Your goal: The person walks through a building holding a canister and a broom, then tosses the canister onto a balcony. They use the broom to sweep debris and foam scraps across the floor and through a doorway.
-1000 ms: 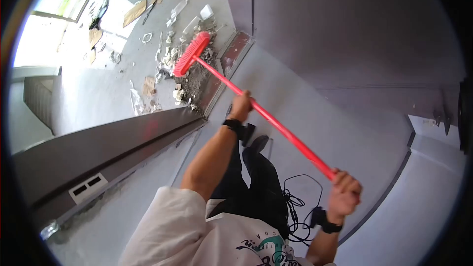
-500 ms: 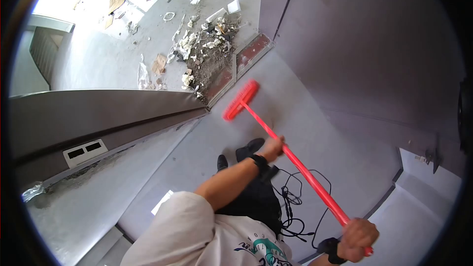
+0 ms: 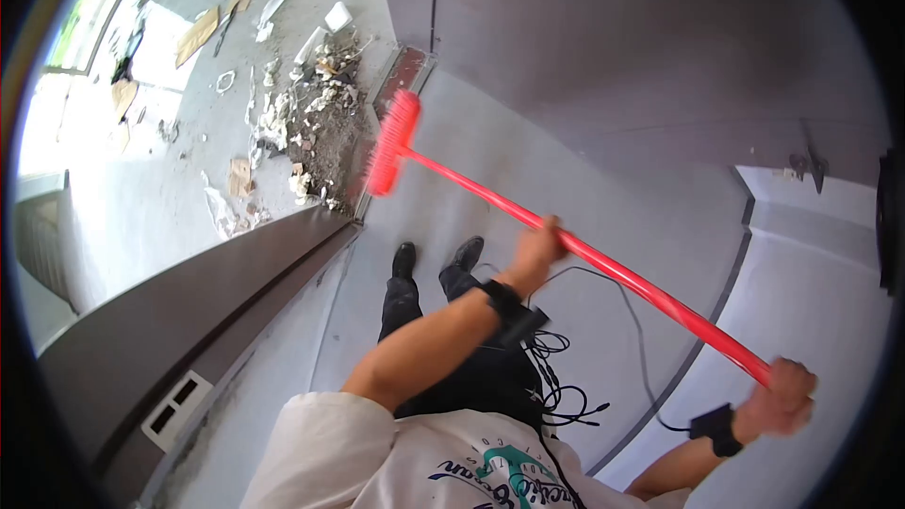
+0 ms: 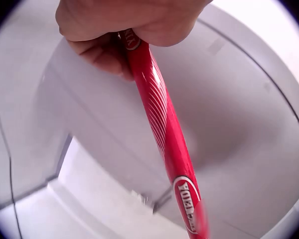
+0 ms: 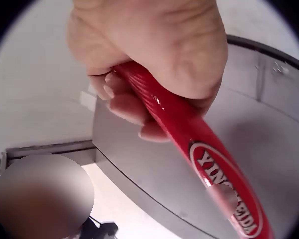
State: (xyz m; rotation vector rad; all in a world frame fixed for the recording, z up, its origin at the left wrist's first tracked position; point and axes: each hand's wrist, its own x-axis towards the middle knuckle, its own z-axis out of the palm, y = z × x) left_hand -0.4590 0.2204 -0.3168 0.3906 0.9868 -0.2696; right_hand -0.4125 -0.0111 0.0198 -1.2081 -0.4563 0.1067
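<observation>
A red broom slants across the head view, its brush head (image 3: 394, 143) over the doorway threshold beside a heap of debris (image 3: 325, 137); whether the bristles touch down I cannot tell. Around the middle of the red handle (image 3: 650, 292), my left hand (image 3: 537, 253) is wrapped. My right hand (image 3: 784, 396) grips the handle's far end. In the left wrist view, the fingers of the left hand (image 4: 127, 25) curl round the printed handle (image 4: 162, 114). The right wrist view has the right hand (image 5: 154, 59) closed on the handle (image 5: 189, 127) above an oval label.
Cardboard pieces (image 3: 197, 36) and plastic scraps lie on the floor beyond the threshold (image 3: 401, 75). A low dark panel (image 3: 217, 302) runs along the left, and a large grey panel (image 3: 622, 47) stands at upper right. Black cables (image 3: 566, 401) hang or lie beside my legs.
The brush head was over the debris, then came back onto the near floor, and now is at the threshold again. Both hands have kept their grip; the view has shifted.
</observation>
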